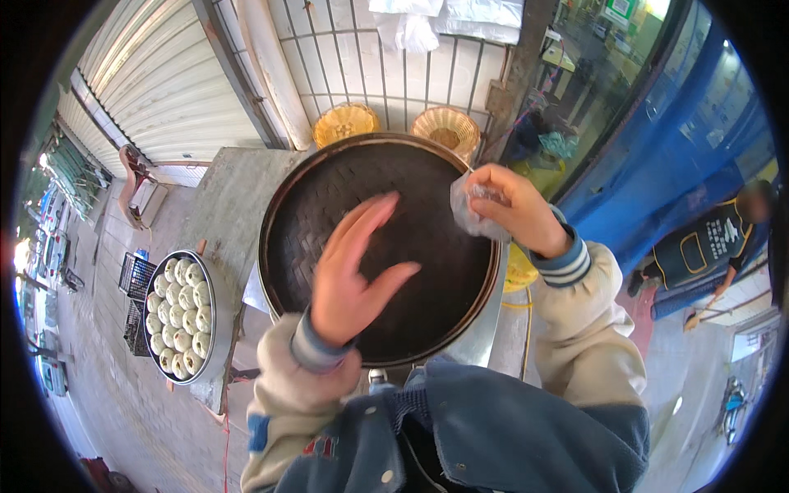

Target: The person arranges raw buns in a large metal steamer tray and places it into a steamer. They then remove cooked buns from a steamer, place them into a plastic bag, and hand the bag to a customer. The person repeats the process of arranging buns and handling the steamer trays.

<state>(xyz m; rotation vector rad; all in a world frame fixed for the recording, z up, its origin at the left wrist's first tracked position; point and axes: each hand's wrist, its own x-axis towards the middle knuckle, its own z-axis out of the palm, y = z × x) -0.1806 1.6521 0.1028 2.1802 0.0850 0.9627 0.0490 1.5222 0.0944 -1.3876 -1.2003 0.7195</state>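
Note:
A large round steamer lid of dark woven material (308,179) lies before me. Over its middle hovers my left hand (357,271), fingers apart and slightly blurred, holding nothing. At the lid's upper right edge, my right hand (502,203) pinches a crumpled clear plastic bag (471,215) between thumb and fingers. Filled buns (182,317) sit in rows in a round metal tray (212,314) to the left. What lies under the lid is hidden.
Two wicker baskets (345,125) (445,129) stand behind the lid against a tiled wall. White plastic bags (407,31) hang above. Left are a worn grey table (231,185) and black crates (135,277). A person in an apron (703,252) stands at right beside a blue curtain (610,209).

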